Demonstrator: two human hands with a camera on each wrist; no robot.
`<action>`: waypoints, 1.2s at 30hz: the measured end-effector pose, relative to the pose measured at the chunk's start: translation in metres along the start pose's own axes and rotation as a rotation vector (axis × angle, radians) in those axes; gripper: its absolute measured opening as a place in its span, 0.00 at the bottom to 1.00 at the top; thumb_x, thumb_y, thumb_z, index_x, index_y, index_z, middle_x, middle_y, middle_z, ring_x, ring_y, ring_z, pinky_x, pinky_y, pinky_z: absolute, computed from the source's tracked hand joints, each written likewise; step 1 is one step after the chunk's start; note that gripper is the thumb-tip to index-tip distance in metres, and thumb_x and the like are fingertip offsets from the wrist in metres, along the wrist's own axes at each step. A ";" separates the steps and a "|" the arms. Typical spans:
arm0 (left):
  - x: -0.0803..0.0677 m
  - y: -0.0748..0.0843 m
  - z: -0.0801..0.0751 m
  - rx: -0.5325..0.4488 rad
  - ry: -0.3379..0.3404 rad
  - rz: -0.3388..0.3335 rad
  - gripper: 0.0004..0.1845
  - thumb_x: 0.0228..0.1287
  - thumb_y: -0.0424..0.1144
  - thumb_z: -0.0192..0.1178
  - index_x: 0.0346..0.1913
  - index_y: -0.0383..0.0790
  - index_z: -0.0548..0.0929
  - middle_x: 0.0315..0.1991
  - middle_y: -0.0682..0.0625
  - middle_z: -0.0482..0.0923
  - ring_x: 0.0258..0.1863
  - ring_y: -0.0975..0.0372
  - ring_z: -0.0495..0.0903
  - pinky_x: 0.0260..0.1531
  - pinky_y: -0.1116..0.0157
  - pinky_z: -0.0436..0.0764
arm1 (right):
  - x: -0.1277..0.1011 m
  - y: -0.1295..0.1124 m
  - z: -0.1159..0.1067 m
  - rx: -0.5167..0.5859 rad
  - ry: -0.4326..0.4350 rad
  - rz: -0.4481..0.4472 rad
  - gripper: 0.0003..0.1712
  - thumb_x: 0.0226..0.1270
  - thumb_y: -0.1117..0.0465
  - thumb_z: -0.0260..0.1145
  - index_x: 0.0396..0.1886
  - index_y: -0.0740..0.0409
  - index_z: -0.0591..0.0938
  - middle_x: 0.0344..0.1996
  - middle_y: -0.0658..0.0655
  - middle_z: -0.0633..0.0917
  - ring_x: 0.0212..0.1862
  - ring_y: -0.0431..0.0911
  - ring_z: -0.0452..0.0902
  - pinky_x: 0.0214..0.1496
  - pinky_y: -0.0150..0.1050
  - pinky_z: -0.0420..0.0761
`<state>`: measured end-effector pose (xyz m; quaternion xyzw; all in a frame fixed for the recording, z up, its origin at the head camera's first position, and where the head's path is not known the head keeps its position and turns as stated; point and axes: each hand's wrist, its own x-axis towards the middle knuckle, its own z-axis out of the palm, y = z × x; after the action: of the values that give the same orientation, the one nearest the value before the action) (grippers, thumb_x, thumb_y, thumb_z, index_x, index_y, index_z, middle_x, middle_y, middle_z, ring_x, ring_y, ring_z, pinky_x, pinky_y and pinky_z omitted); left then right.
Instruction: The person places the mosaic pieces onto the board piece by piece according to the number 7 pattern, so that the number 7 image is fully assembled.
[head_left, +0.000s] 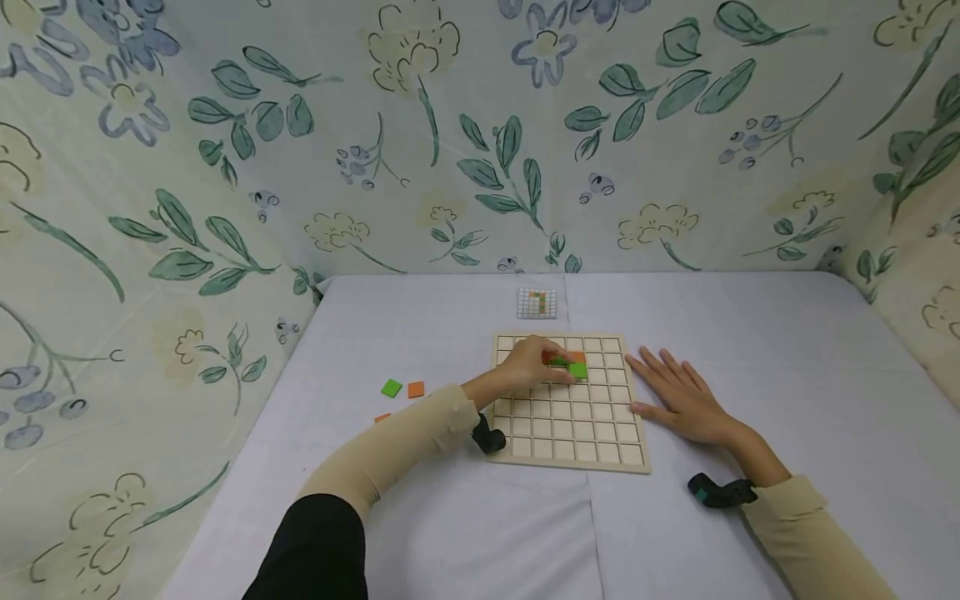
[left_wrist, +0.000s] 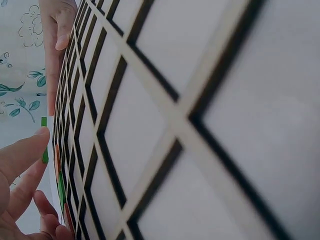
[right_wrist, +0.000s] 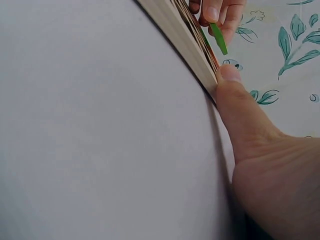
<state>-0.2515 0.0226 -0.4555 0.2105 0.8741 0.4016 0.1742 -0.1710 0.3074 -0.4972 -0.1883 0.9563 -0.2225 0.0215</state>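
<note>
Fingers of our left hand [head_left: 534,363] pinch a green tile [head_left: 577,369] over the grid board [head_left: 570,433]; our right hand [head_left: 686,398] lies flat, steadying its right edge. Next: seat the tile squarely.

loose tiles [head_left: 403,389] lie left of the grid board [head_left: 570,433]; a pattern card [head_left: 537,303] lies behind it.
</note>
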 end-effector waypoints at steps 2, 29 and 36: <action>0.001 0.000 0.000 0.014 -0.001 0.000 0.17 0.56 0.44 0.76 0.49 0.48 0.90 0.41 0.57 0.78 0.37 0.65 0.70 0.36 0.70 0.71 | 0.000 0.000 0.000 -0.002 -0.001 0.001 0.46 0.73 0.42 0.61 0.81 0.53 0.53 0.78 0.67 0.48 0.77 0.66 0.33 0.72 0.63 0.30; 0.006 -0.006 0.004 0.048 0.028 0.045 0.15 0.53 0.43 0.77 0.45 0.49 0.91 0.47 0.57 0.82 0.39 0.67 0.74 0.38 0.71 0.73 | 0.001 -0.002 0.000 -0.018 0.001 0.000 0.47 0.73 0.41 0.61 0.81 0.53 0.52 0.78 0.67 0.48 0.77 0.66 0.33 0.71 0.64 0.30; 0.007 -0.007 0.004 0.039 0.027 0.045 0.15 0.51 0.43 0.78 0.44 0.49 0.91 0.46 0.58 0.82 0.41 0.68 0.75 0.40 0.71 0.74 | 0.000 -0.002 0.000 -0.014 0.007 -0.007 0.46 0.73 0.42 0.61 0.81 0.52 0.52 0.78 0.68 0.48 0.77 0.66 0.33 0.71 0.64 0.31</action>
<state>-0.2568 0.0245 -0.4644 0.2283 0.8791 0.3909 0.1492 -0.1706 0.3058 -0.4968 -0.1908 0.9573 -0.2165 0.0161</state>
